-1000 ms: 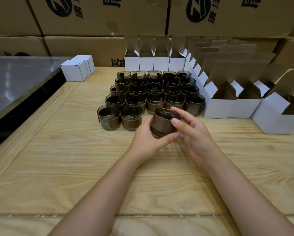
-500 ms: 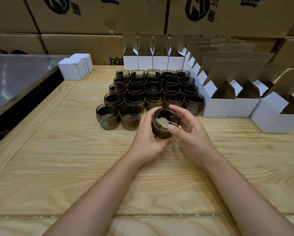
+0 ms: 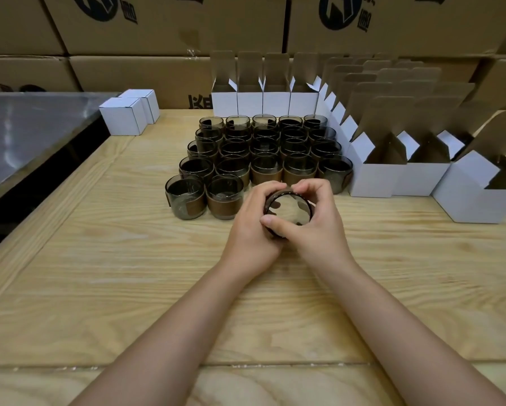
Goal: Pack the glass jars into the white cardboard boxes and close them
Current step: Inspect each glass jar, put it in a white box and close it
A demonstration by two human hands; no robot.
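A smoky glass jar (image 3: 288, 210) with a brown band is held between both hands, its open mouth tipped toward me. My left hand (image 3: 251, 230) grips its left side, and my right hand (image 3: 316, 227) curls round its right side and rim. Behind them several more jars (image 3: 263, 153) stand in rows on the wooden table (image 3: 99, 259). Open white cardboard boxes (image 3: 377, 177) with raised flaps line the back and right of the jars. Two closed white boxes (image 3: 127, 115) sit at the back left.
Large brown cartons (image 3: 158, 30) are stacked like a wall behind the table. A shiny metal surface (image 3: 26, 133) lies along the left, beyond the table's edge. Bare wood stretches in front of my hands.
The jar has been tilted from lying sideways until its mouth faces me. Both hands have closed further round it and stayed in about the same place.
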